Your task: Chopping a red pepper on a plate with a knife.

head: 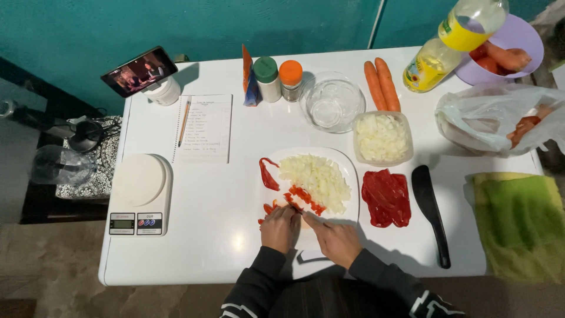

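Near front edge of white tabletop (194, 224): left hand (280, 228) curled, pinning red pepper pieces (294, 200) on white cutting board (348, 171); right hand (336, 238) closed around a knife, blade barely visible. Chopped onion (315, 176) already heaped mid-board. Judged part done: uncut pepper strips (385, 197) wait beside board's right edge, two carrots (381, 84) whole near back edge

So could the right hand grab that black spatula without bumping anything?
Probably yes. The right hand is at the board's near edge, and the spatula lies just to its right on bare table. Only the red pepper strips sit near, and they are farther back.
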